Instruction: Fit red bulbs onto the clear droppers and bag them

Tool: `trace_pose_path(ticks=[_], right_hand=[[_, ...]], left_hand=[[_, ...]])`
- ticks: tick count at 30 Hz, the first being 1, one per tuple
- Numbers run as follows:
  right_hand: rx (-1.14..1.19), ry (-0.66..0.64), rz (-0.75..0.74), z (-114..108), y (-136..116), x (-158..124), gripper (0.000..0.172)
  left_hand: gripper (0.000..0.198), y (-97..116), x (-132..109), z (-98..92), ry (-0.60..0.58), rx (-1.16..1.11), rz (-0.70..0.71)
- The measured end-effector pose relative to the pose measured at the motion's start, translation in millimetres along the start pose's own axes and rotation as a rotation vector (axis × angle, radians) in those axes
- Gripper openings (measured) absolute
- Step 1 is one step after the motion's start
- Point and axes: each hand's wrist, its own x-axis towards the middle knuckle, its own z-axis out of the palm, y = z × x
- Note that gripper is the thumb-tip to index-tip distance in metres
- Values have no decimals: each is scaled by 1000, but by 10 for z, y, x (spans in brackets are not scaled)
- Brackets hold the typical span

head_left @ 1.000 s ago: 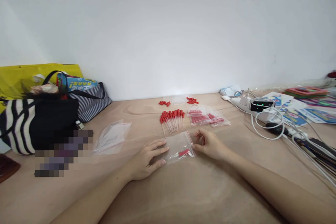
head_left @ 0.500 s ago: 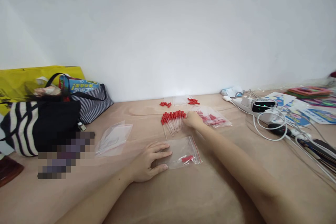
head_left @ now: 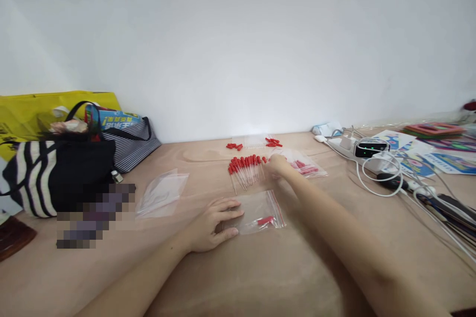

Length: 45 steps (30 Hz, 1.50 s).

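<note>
My left hand (head_left: 219,224) lies with its fingers spread on the left edge of a clear zip bag (head_left: 255,203). Inside that bag is a small red piece (head_left: 265,220). Beyond it, glass droppers with red rubber bulbs (head_left: 246,162) lie side by side in a fanned row, tips toward me. At the right end of this row is my right hand (head_left: 278,164), slightly apart from the last dropper; its fingertips are hidden. Just past that hand are clear bags holding red rubber bulbs (head_left: 307,167).
Loose red bulbs (head_left: 234,146) and thin glass tubes (head_left: 255,142) lie near the wall. Flat clear bags (head_left: 163,193) rest at left, near a black striped bag (head_left: 82,173). A power strip (head_left: 340,147) with tangled white cables and printed sheets (head_left: 451,163) occupies the right.
My right hand has shifted slightly right, away from the droppers, uncovering the red bulb at the row's right end. My left hand stays on the bag.
</note>
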Motion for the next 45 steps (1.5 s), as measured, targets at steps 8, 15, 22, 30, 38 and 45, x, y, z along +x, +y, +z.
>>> trace_pose_path(ticks=[8, 15, 22, 30, 38, 45], right_hand=[[749, 66, -269, -95, 522, -746, 30], [1166, 53, -92, 118, 596, -1024, 51], [1408, -97, 68, 192, 494, -1081, 34], [1228, -42, 66, 177, 477, -1106, 38], [1320, -248, 49, 143, 538, -1059, 33], [1276, -258, -97, 158, 510, -1081, 41]], left_hand=[[38, -13, 9, 0, 23, 7, 4], [39, 7, 16, -7, 14, 29, -26], [39, -12, 7, 11, 21, 36, -31], [40, 2, 3, 10, 32, 37, -21], [43, -9, 6, 18, 46, 9, -21], [45, 2, 10, 19, 41, 11, -24]])
